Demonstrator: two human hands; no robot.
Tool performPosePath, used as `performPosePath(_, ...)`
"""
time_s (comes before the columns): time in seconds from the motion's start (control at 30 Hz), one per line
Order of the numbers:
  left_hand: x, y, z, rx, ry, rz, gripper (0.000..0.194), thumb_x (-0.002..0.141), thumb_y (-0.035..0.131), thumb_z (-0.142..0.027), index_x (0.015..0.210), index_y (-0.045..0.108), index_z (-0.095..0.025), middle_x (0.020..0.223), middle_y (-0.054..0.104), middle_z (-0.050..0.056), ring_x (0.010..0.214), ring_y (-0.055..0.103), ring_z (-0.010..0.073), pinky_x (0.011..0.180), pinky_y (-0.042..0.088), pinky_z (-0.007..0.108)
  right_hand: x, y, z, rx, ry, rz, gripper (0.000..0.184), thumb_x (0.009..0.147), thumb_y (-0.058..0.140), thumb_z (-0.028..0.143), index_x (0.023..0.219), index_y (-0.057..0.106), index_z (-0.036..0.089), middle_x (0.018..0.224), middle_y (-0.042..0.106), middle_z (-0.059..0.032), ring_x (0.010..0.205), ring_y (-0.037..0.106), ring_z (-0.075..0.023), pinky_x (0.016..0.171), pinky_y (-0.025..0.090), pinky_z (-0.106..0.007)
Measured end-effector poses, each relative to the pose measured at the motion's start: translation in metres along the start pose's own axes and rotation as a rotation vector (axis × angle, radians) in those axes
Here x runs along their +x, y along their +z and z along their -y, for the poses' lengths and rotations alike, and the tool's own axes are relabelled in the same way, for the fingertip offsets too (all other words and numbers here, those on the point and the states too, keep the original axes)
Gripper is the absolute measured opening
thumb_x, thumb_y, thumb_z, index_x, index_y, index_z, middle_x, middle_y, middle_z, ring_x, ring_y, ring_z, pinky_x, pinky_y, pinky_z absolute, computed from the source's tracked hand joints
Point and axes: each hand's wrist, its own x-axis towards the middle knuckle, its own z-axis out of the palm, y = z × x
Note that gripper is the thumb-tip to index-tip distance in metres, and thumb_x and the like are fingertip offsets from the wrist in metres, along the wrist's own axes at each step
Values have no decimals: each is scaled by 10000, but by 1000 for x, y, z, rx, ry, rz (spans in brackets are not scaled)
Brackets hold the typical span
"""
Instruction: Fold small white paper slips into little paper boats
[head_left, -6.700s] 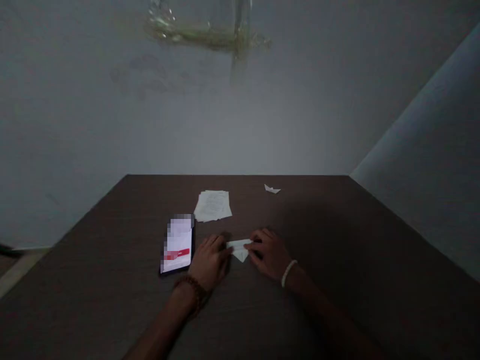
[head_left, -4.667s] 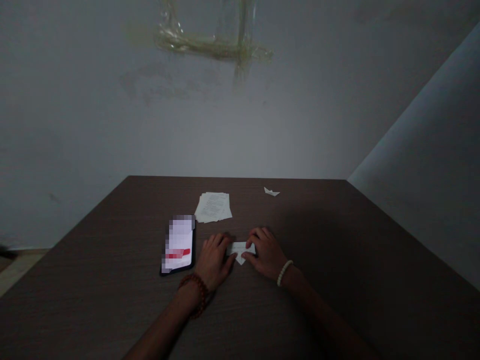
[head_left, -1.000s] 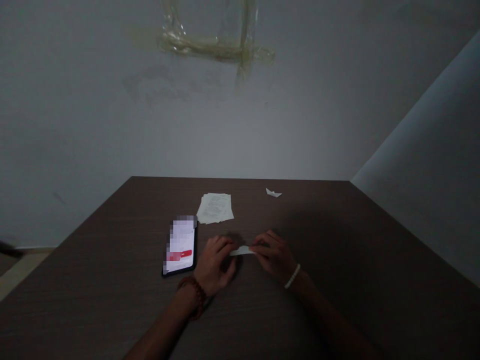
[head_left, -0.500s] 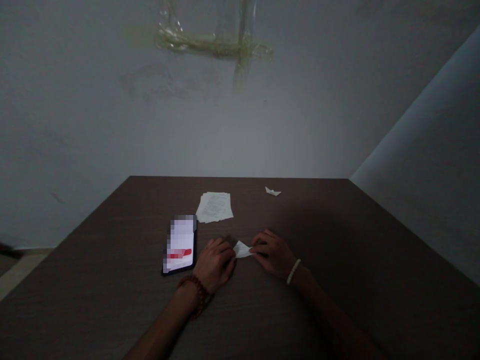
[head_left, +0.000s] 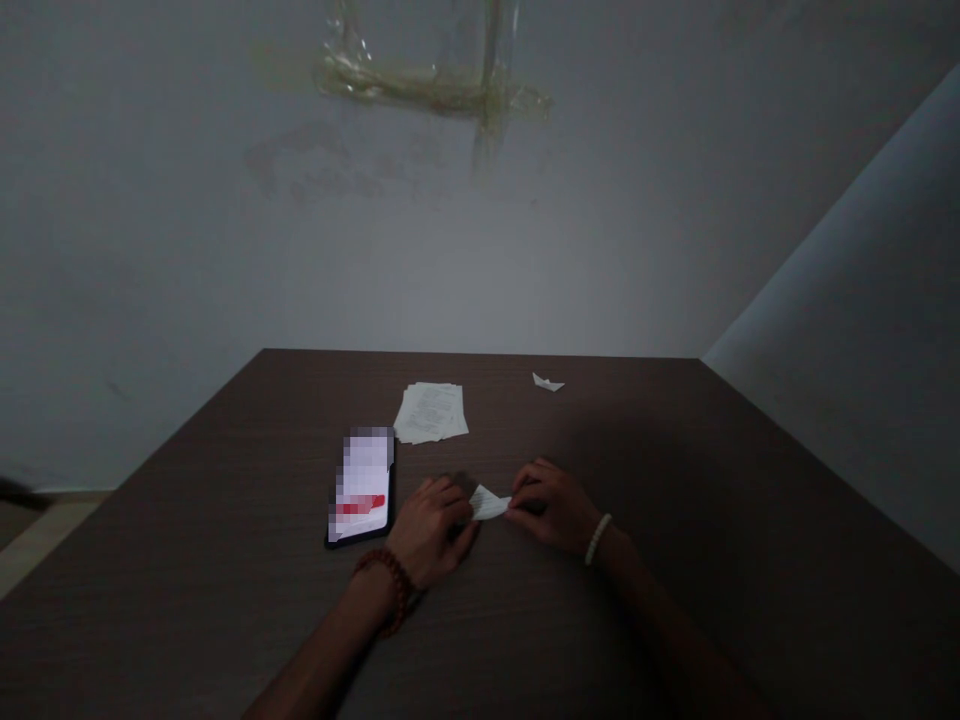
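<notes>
A small folded piece of white paper (head_left: 489, 504) with faint printed lines lies between my hands, a peak standing at its upper left. My left hand (head_left: 433, 530), with a brown bead bracelet on the wrist, is closed at the paper's left end, its fingertips partly hiding that end. At the right end, the thumb and fingers of my right hand (head_left: 553, 508) pinch the paper's corner. A pale bead bracelet circles the right wrist.
Left of my left hand lies a phone (head_left: 362, 487) with a lit, blurred screen. Behind it sits a stack of printed paper sheets (head_left: 430, 412). A small folded paper boat (head_left: 548, 383) rests near the far edge of the brown table (head_left: 300, 620), by the wall.
My right hand has shifted slightly right, still pinching the paper's corner, and the paper's right end looks narrower and more curved. My left hand stays almost in place.
</notes>
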Motion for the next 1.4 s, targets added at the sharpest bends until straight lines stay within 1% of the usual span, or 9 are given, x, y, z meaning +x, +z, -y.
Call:
performPosePath(0.17, -1, 2, 1, -12, -10, -1, 139, 844, 529, -227, 734, 608, -195, 764, 621, 45, 825, 544, 229, 725, 403, 381, 1, 3, 4, -15, 8, -9, 88, 782, 704, 263, 726, 691, 197, 821, 616, -32, 788, 539, -160, 722, 437, -300)
performPosePath(0.33, 0, 1, 1, -42, -18, -50, 145, 859, 515, -232, 793, 638, -190, 749, 639, 55, 785, 558, 218, 734, 422, 383, 1, 6, 8, -47, 9, -4, 125, 800, 680, 252, 702, 640, 186, 808, 611, -25, 781, 533, -156, 713, 428, -289)
performPosePath(0.5, 1, 3, 0, -48, -50, -56, 166, 861, 505, -216, 767, 641, -197, 750, 647, 44, 782, 565, 214, 725, 417, 374, 1, 11, 8, -71, 13, -37, 169, 801, 682, 252, 669, 602, 183, 792, 610, -19, 768, 529, -152, 729, 422, -295)
performPosePath(0.63, 1, 7, 0, -58, -96, -38, 168, 870, 521, -229, 764, 649, -202, 747, 649, 41, 792, 566, 221, 728, 408, 377, 2, 14, 9, -78, 42, -55, 166, 796, 691, 250, 682, 592, 182, 806, 608, -22, 781, 532, -158, 747, 424, -304)
performPosePath(0.77, 3, 8, -2, -52, -120, -16, 190, 872, 549, -277, 740, 655, -191, 746, 636, 49, 808, 549, 230, 737, 411, 383, 1, 15, 9, -87, 62, -56, 174, 787, 701, 258, 685, 584, 179, 805, 598, -20, 782, 525, -160, 738, 422, -302)
performPosePath(0.87, 4, 7, -3, -47, -134, 3, 169, 855, 579, -305, 775, 674, -191, 771, 631, 56, 819, 538, 235, 722, 415, 377, 1, 15, 9, -87, 73, -53, 171, 785, 702, 253, 688, 582, 179, 817, 597, -20, 799, 520, -163, 731, 420, -294)
performPosePath(1.1, 5, 10, -5, -85, -200, -23, 176, 856, 584, -312, 772, 698, -206, 767, 640, 54, 829, 537, 240, 736, 404, 387, 2, 15, 11, -92, 87, -64, 178, 783, 703, 239, 680, 570, 180, 807, 597, -18, 797, 514, -165, 715, 408, -293)
performPosePath(1.2, 7, 11, -6, -97, -256, -2, 178, 854, 590, -319, 771, 699, -207, 775, 649, 50, 854, 541, 244, 760, 399, 389, 2, 16, 11, -99, 89, -66, 187, 784, 705, 253, 679, 569, 177, 806, 596, -22, 795, 511, -168, 715, 403, -297)
performPosePath(1.4, 12, 9, -8, -109, -309, 36, 160, 838, 610, -299, 744, 688, -196, 833, 679, 47, 884, 542, 237, 785, 386, 367, 3, 16, 12, -108, 116, -24, 188, 796, 692, 258, 682, 566, 179, 808, 591, -20, 794, 511, -163, 727, 403, -290)
